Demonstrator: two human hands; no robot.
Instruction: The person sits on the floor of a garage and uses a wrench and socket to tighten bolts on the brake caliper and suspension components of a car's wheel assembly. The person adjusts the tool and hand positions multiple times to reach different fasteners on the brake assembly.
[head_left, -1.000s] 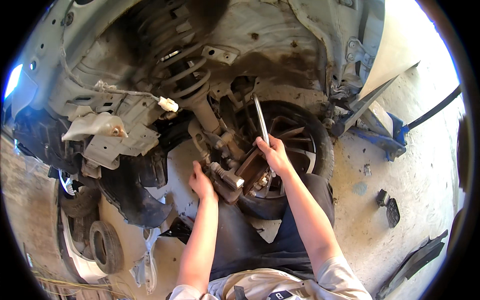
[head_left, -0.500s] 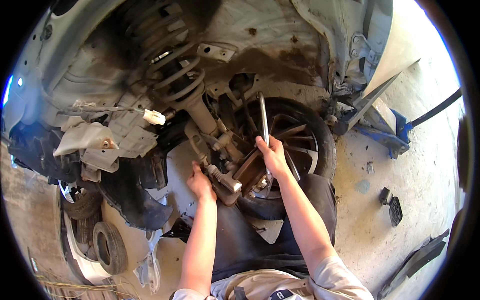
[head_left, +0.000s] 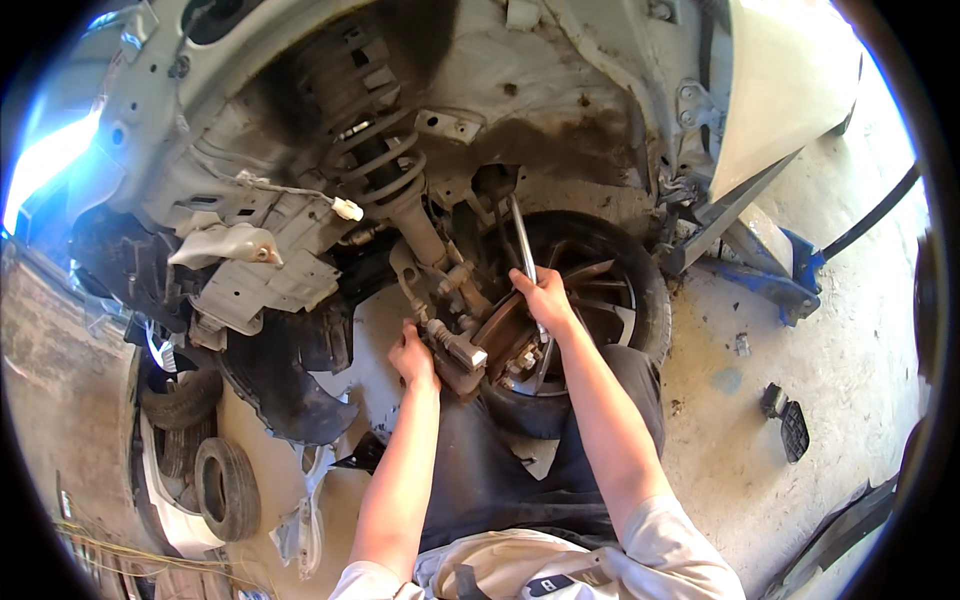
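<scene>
Bar [head_left: 523,236]: lay right of the brake [head_left: 505,328], long axis running up, slightly left.
Right hand [head_left: 544,299]: nearer, fingers clamped around the bar.
Left hand [head_left: 414,361]: at the brake's left; fingers' closure couldn't be told.

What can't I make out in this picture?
In the head view:
Left hand: most fingertips hidden by itself or the brake assembly.
Metal bar: middle covered by the right hand.
Wheel: left side behind the brake assembly.
Coil spring: top lost in shadow.
Dark panel, lower right: cut by the black rim.
</scene>
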